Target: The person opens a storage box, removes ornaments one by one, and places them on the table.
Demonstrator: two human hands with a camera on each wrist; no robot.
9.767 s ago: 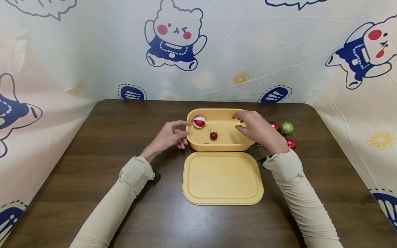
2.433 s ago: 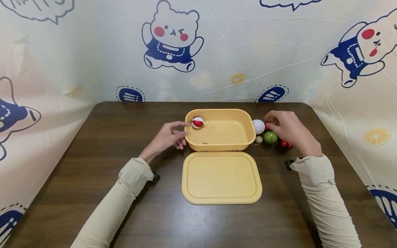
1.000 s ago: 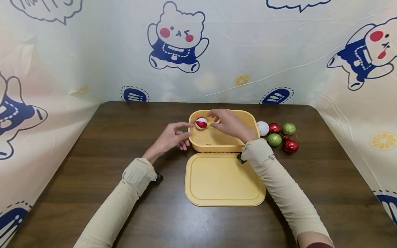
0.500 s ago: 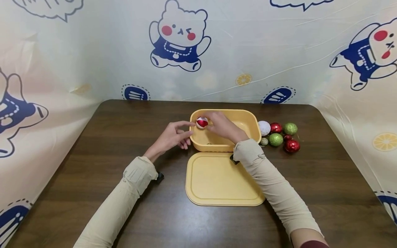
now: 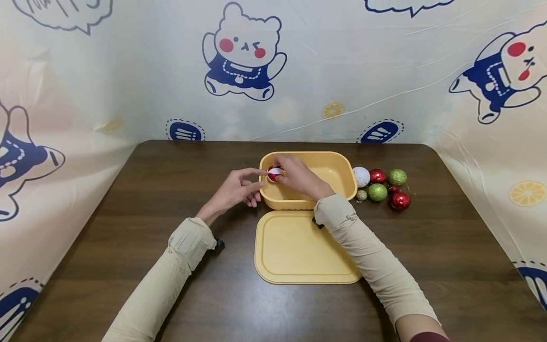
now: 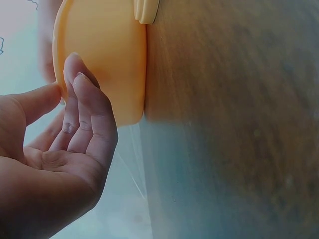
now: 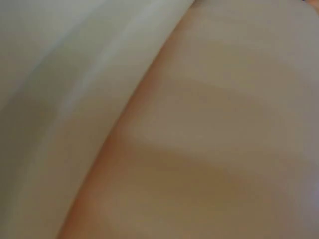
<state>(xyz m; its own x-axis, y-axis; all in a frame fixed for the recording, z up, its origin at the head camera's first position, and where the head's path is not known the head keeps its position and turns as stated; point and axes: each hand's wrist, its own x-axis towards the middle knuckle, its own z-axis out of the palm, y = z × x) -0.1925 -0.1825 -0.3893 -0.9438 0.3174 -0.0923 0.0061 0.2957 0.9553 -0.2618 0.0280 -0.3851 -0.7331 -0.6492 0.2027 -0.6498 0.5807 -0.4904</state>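
A yellow plastic box (image 5: 337, 166) stands without its lid at the table's back. Inside it, at the left end, my right hand (image 5: 299, 176) pinches a red-and-white Christmas bauble (image 5: 273, 176), fingers over its top and right side. My left hand (image 5: 237, 187) rests at the box's left end, with the index finger and thumb touching the rim and the other fingers loosely bent. The left wrist view shows this hand (image 6: 75, 134) beside the outer wall of the box (image 6: 119, 64), thumb tip at the rim. Blurred sleeve and skin fill the right wrist view.
The box's yellow lid (image 5: 299, 251) lies flat just in front, partly under the right forearm. Right of the box several baubles sit together: a white speckled one (image 5: 361, 176), green ones (image 5: 378, 192), red ones (image 5: 400, 200) and a small gold one (image 5: 361, 195).
A small dark red bauble has left the box, and the white bauble now lies outside, right of it. My right hand has moved left into the box and taken the red-and-white bauble, which has turned.
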